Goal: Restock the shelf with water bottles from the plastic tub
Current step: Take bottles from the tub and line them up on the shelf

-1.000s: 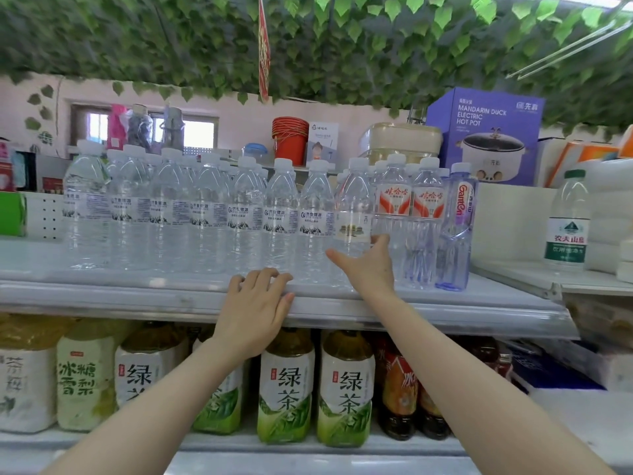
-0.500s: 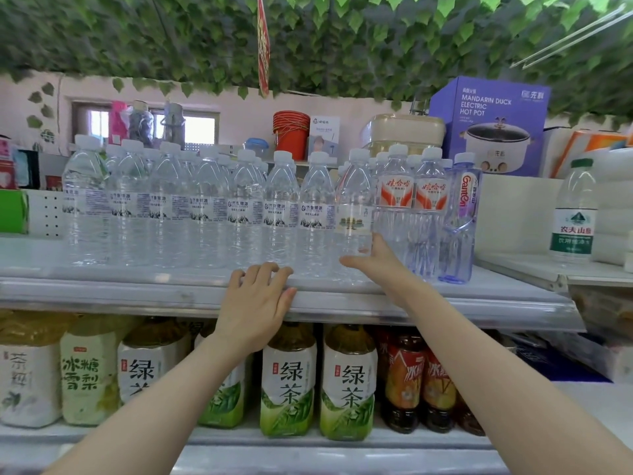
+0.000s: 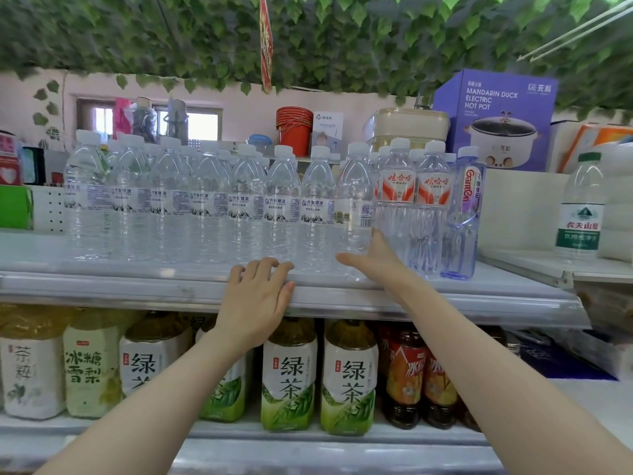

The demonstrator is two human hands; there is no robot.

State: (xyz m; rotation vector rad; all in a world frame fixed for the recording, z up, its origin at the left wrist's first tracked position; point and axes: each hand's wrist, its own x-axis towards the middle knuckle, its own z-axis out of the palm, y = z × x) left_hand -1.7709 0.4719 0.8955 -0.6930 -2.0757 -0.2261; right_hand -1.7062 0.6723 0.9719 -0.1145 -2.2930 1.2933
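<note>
Bracing entry, left hand (image 3: 258, 293): laid on the front lip of the shelf (image 3: 102, 286), fingers side by side and lightly bent, holding nothing. I judge it steadies my reach.

Right hand (image 3: 375, 260): thumb spread wide, fingers laid against the lower side of the end water bottle (image 3: 354, 200), not wrapped round it. Probably squaring it into line.

End water bottle: upright, last in the front row (image 3: 205, 207), close against the red-labelled bottles (image 3: 414, 190) on its right.

Front row: reads full across.

Plastic tub: out of view.

Green tea bottles (image 3: 349, 375): shelf below, untouched.
</note>
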